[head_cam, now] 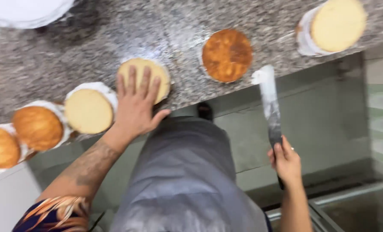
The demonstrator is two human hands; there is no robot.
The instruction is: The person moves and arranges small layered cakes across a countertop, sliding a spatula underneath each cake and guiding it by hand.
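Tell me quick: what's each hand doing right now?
Left hand: open, fingers spread, palm flat on a pale round cake.
Right hand: closed on the handle of a spatula smeared white.

Speckled grey granite countertop (92, 38) carries round sponge cake layers: two golden-brown ones at near left (0, 147) (37, 127), a pale cut one (88, 111) beside them, another pale one (157, 73) mid-edge, a dark browned one (226, 55) right of it, a pale paper-wrapped one (335, 25) far right. White plates (26, 12) far left.

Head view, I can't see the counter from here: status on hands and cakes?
Left hand flat on pale cake round. Right hand grips spatula, clear of counter. Browned round untouched.
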